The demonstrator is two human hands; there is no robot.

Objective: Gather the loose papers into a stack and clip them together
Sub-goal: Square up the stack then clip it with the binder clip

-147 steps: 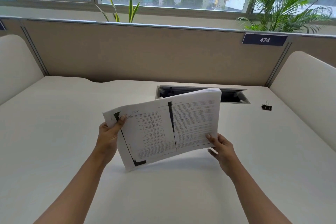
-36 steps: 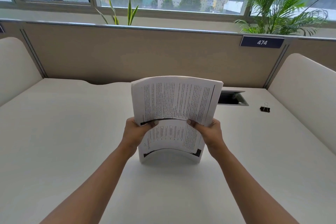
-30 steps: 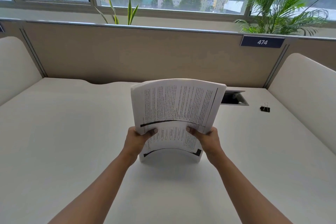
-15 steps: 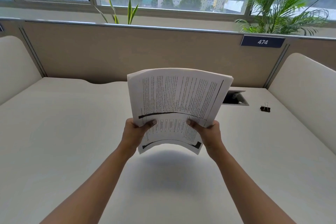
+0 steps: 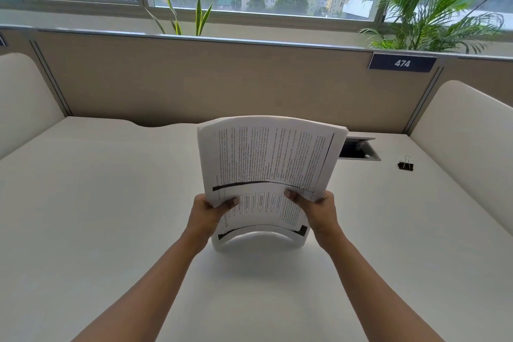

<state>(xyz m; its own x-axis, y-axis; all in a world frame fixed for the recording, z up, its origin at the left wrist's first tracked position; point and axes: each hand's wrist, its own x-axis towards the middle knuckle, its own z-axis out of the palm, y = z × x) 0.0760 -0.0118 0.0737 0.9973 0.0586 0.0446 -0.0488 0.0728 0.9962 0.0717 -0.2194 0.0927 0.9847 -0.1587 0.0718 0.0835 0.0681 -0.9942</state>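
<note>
Our left hand (image 5: 206,212) and right hand (image 5: 322,209) clamp the papers (image 5: 266,158) by their side edges, standing bowed on the surface (image 5: 111,203) well left of the clip (image 5: 405,165); we judge them floppy, slippery, best pinched near one corner.

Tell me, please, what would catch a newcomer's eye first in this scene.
A thick, bowed stack of papers stands edge-down on the desk, gripped at both sides by the left hand and right hand. A black binder clip lies apart to the right, below the 474 sign on the partition.
</note>
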